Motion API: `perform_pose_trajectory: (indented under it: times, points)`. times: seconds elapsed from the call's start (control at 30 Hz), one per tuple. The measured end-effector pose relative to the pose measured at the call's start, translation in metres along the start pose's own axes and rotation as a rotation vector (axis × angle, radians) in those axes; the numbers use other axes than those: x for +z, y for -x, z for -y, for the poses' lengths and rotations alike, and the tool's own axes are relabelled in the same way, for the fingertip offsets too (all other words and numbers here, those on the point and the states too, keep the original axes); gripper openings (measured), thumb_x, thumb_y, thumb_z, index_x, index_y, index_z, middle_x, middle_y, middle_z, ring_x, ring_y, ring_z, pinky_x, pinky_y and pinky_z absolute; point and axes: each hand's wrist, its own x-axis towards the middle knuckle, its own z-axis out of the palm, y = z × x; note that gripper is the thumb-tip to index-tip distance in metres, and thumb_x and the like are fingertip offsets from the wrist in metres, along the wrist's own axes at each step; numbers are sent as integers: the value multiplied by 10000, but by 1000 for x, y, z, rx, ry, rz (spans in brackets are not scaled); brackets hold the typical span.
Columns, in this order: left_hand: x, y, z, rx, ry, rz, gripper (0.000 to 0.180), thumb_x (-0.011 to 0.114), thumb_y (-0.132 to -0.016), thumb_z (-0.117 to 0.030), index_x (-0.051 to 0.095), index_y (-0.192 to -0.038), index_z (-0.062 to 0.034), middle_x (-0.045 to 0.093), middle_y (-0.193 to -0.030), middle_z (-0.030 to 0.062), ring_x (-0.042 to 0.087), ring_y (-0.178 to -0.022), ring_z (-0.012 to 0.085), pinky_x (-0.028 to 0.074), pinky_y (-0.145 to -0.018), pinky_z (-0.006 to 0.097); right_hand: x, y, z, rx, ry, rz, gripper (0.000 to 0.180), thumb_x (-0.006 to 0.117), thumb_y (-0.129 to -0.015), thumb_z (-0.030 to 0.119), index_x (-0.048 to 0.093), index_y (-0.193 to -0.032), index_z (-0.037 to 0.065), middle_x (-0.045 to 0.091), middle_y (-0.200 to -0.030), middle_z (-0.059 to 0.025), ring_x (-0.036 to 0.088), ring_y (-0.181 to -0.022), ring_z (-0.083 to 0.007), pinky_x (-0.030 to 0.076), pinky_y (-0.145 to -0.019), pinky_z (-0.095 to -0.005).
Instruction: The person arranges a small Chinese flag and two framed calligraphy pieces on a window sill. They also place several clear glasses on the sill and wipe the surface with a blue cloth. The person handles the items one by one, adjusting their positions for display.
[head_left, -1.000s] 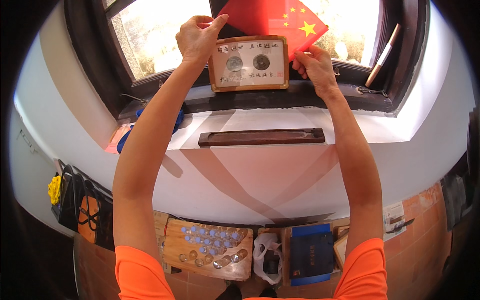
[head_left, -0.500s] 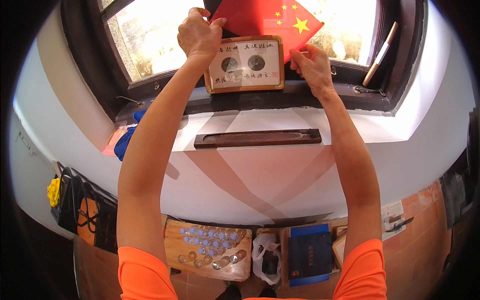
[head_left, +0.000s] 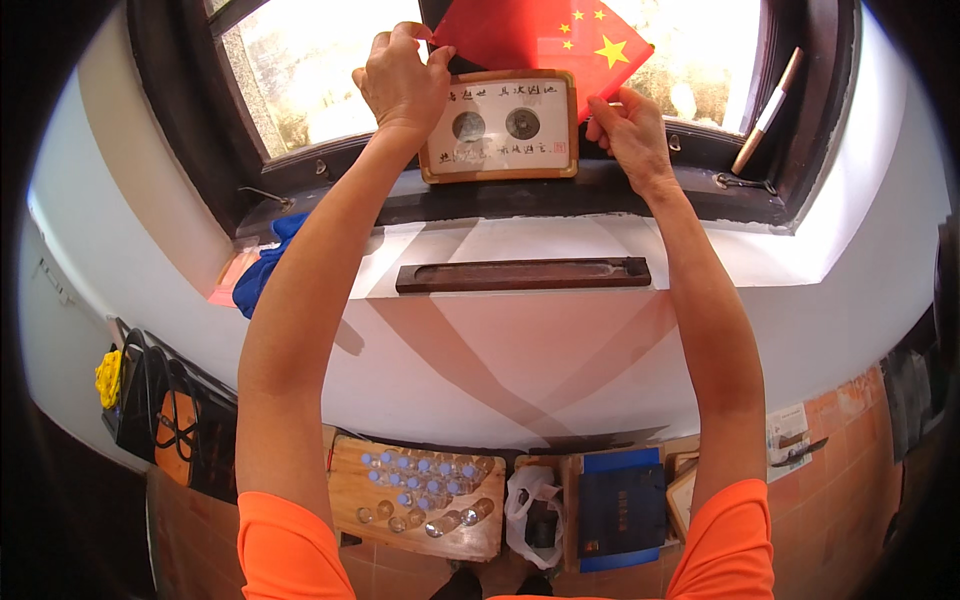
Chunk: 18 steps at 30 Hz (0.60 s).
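A: The red flag (head_left: 545, 35) is seen at the top centre of the frame, in front of the window (head_left: 300, 70). Its left corner is pinched by the closed fingers of the left hand (head_left: 400, 80), and its lower right edge is held by the right hand (head_left: 625, 125), whose fingers are curled. Below the flag, the wooden frame with two coins (head_left: 500, 125) is stood on the dark window sill (head_left: 560, 195), leaning a little backward.

B: What could go wrong here?

A: The frame could be pushed by a wrist or pulled by the cloth, because both hands are just beside it. It is judged that it may then tip forward and fall from the sill. The flag could also slip if one pinch is loosened.

B: And the surface, the room?

A: A white ledge (head_left: 760, 260) is seen under the sill, and a long dark wooden tray (head_left: 520, 275) is laid on it in the centre. A blue cloth (head_left: 265, 270) is found at the left. A thin stick (head_left: 765, 110) is leaned in the upper right corner of the window. At the bottom of the frame, a wooden board with small bottles (head_left: 420, 485), a white plastic bag (head_left: 530, 495) and a blue box (head_left: 620, 505) are placed on the reddish floor (head_left: 850, 460).
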Motion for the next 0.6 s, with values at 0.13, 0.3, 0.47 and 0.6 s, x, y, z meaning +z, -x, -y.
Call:
perform_pose_trajectory:
  times: [0.13,0.3,0.47,0.6]
  points:
    - [4,0,2,94,31,-112,308,796,-757,-289,696,-996,-123,679,-873,44,656,-729,179,510,-680,341,-1,-2,-1,-14,-12,3,172,609,-886,149,669,-923,-7,652,-634,-52,581,-567,-89,471,-556,-254]
    - [8,1,1,54,51,-94,257,800,-749,-289,726,-924,-116,673,-867,52,654,-722,179,512,-677,323,1,-2,0,-26,4,-3,167,611,-883,139,673,-919,-11,658,-633,-56,589,-570,-93,475,-561,-257]
    - [11,2,2,-12,127,-42,244,802,-743,-293,732,-905,-124,669,-854,52,647,-700,186,512,-668,318,0,-3,-2,-40,37,-21,167,616,-874,140,675,-912,-11,664,-631,-63,599,-570,-100,478,-563,-263]
    - [6,0,-1,-54,164,-79,230,793,-751,-287,733,-895,-118,667,-849,50,644,-692,186,511,-666,317,2,-2,-4,-51,40,-9,138,605,-907,147,635,-890,13,618,-634,-29,535,-563,-79,427,-538,-237]
